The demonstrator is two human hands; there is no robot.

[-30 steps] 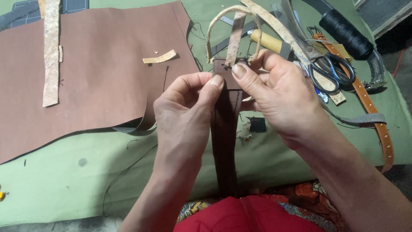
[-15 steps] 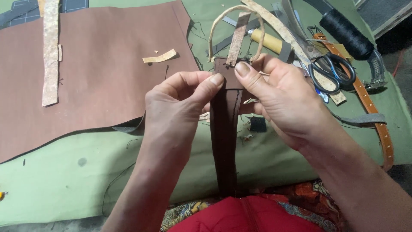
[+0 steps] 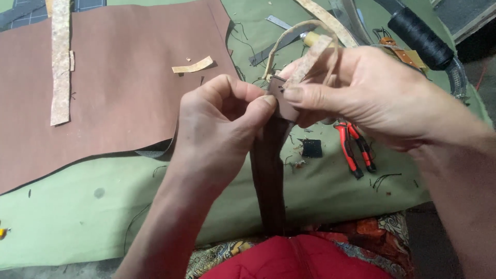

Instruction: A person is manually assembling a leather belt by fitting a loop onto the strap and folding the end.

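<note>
Both hands up at centre: left hand (image 3: 219,124) and right hand (image 3: 361,90), each grip clamped on the top end of the dark brown leather strap (image 3: 268,175). Red-handled pliers (image 3: 356,147) at four o'clock on the green desk (image 3: 77,217).

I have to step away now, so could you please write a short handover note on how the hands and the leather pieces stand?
Left hand: thumb and forefinger pinch the top end of the dark brown strap.
Right hand: holds the same end from the other side, with a pale strip sticking up between the fingers.
The strap hangs down toward the lap. The brown leather sheet lies flat on the green mat; the red-handled pliers lie under the right hand.
Done and left: cannot tell.
</note>
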